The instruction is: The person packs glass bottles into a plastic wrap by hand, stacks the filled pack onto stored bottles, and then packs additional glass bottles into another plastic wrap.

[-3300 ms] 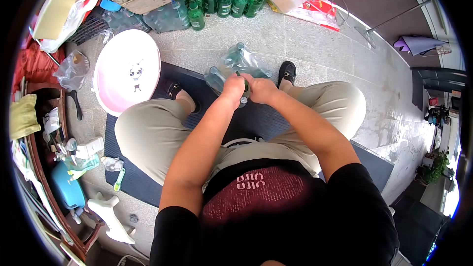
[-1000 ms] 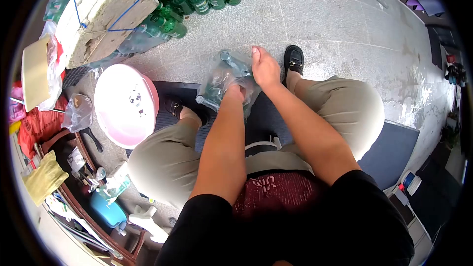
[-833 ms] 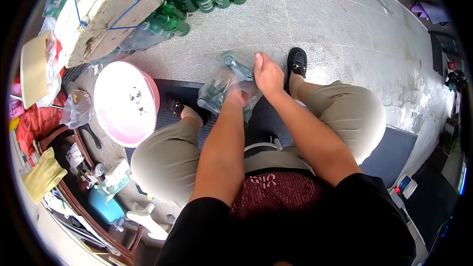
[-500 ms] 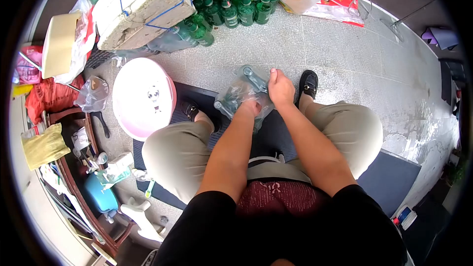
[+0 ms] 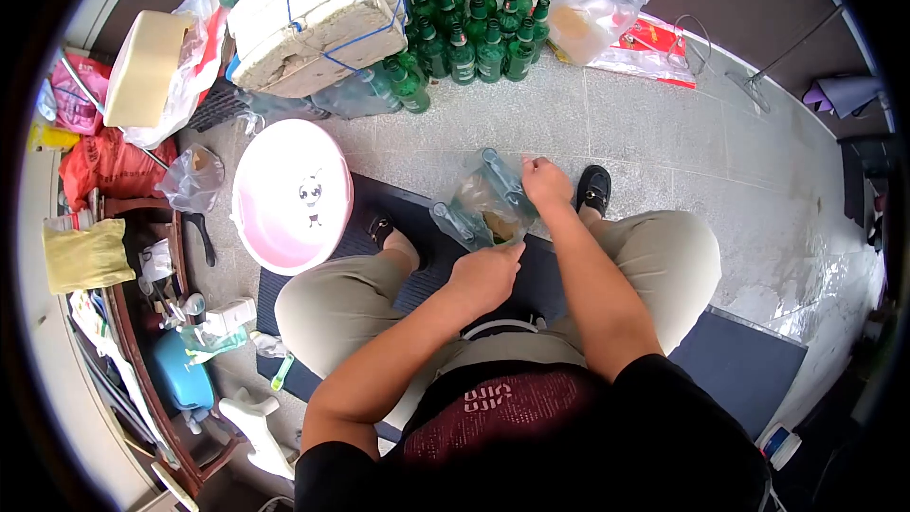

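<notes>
A clear plastic bag point(image 5: 479, 192) with glass bottles inside stands on the floor between my feet, at the edge of the dark mat. My left hand point(image 5: 486, 277) is closed on the near rim of the bag. My right hand point(image 5: 547, 182) is closed at the bag's right side, its fingers pinching the plastic. One pale bottle point(image 5: 504, 177) lies slanted against the bag's upper right side, and another shows at the lower left. Something brownish shows inside the bag's mouth, too unclear to name.
A pink basin point(image 5: 289, 194) stands to the left. Green bottles point(image 5: 490, 52) stand in rows at the back, beside a foam box point(image 5: 318, 19) tied with blue cord. A wooden rack point(image 5: 142, 351) with household items is at far left.
My left hand has come out of the bag and closed on its near rim, uncovering the bag's mouth. Earlier, both hands were together over a green bottle, which no longer shows there.
</notes>
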The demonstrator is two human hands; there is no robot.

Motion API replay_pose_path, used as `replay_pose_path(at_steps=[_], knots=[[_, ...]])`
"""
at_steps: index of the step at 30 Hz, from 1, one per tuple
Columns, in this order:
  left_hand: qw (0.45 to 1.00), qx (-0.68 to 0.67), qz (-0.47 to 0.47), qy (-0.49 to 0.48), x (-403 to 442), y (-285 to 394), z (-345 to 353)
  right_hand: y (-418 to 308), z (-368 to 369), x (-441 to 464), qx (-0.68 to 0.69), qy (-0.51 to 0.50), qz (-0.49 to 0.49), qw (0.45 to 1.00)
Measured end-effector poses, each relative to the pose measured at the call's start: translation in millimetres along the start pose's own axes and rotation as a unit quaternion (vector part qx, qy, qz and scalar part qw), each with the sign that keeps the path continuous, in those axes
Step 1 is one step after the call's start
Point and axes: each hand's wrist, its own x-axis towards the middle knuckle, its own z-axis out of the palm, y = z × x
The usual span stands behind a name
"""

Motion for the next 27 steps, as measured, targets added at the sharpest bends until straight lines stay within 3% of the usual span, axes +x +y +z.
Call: replay_pose_path(at_steps=[3,5,6,9,11,15,20,27], knots=[[0.995,0.095,0.022,0.023,-19.3,4.2,-13.4,-23.1,-5.3,18.1,0.012,0.132,-0.127,0.983],[0.980,0.175,0.037,0.082,-19.9,-1.7,-2.0,-76.2,-23.1,29.0,0.088,0.029,-0.138,0.986],[0.972,0.224,0.021,0.066,-18.2,1.3,-0.2,-102.2,-20.2,39.9,0.092,-0.015,-0.139,0.986],[0.984,0.168,0.028,0.055,-16.8,-2.1,6.3,-180.3,7.3,70.5,0.077,-0.124,-0.160,0.976],[0.985,0.161,0.006,0.054,-17.0,-8.8,9.6,-213.3,49.4,106.4,0.072,-0.134,-0.191,0.970],[0.982,0.176,-0.018,0.071,-14.6,-18.1,10.8,-266.8,67.4,113.6,-0.006,-0.119,-0.143,0.983],[0.983,0.169,-0.041,0.059,-10.8,-17.7,10.9,-228.5,75.5,96.8,-0.069,-0.015,-0.205,0.976],[0.981,0.183,-0.004,0.070,-3.4,-14.1,27.1,-131.2,-15.2,59.0,0.082,-0.006,-0.358,0.930]])
